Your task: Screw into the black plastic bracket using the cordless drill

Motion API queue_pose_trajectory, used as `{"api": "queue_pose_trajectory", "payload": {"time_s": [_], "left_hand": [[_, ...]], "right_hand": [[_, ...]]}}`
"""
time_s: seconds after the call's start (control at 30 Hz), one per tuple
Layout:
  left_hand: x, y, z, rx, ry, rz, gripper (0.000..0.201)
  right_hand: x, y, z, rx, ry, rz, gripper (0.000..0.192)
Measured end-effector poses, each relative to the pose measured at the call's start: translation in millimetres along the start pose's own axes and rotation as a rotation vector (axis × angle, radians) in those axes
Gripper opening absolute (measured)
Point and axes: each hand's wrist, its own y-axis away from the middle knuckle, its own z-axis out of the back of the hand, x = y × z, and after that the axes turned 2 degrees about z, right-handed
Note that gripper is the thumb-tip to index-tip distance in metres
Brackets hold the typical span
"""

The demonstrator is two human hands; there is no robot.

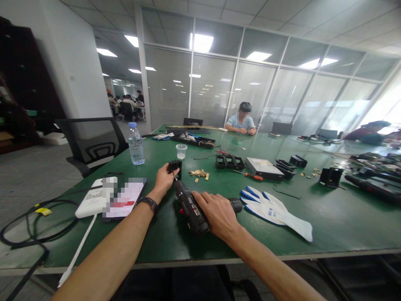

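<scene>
My left hand pinches a small black plastic part upright on the green table. My right hand grips a black cordless screwdriver, its tip pointing up into the black part. A small heap of brass pieces lies just right of the part. White and blue work gloves lie to the right of my right hand.
A phone and a white power bank with cables lie at the left. A water bottle, a plastic cup, black trays, a red-handled screwdriver and a grey box stand beyond. A person sits at the far side.
</scene>
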Motion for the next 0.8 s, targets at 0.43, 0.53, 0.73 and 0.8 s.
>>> {"api": "queue_pose_trajectory", "payload": {"time_s": [0.43, 0.53, 0.73, 0.8], "left_hand": [[-2.4, 0.6, 0.1, -0.009, -0.016, -0.002, 0.038], [-2.8, 0.4, -0.4, -0.017, -0.001, 0.005, 0.038], [-1.9, 1.1, -0.2, -0.012, 0.013, 0.01, 0.041], [-1.3, 1.0, -0.1, -0.013, 0.0, 0.0, 0.04]], "right_hand": [[-0.6, 0.1, -0.5, -0.019, -0.01, 0.003, 0.058], [-0.4, 0.2, -1.0, -0.012, -0.002, -0.001, 0.059], [0.0, -0.2, -0.2, 0.003, 0.003, -0.002, 0.06], [0.0, -0.2, -0.7, -0.003, 0.001, -0.002, 0.061]]}}
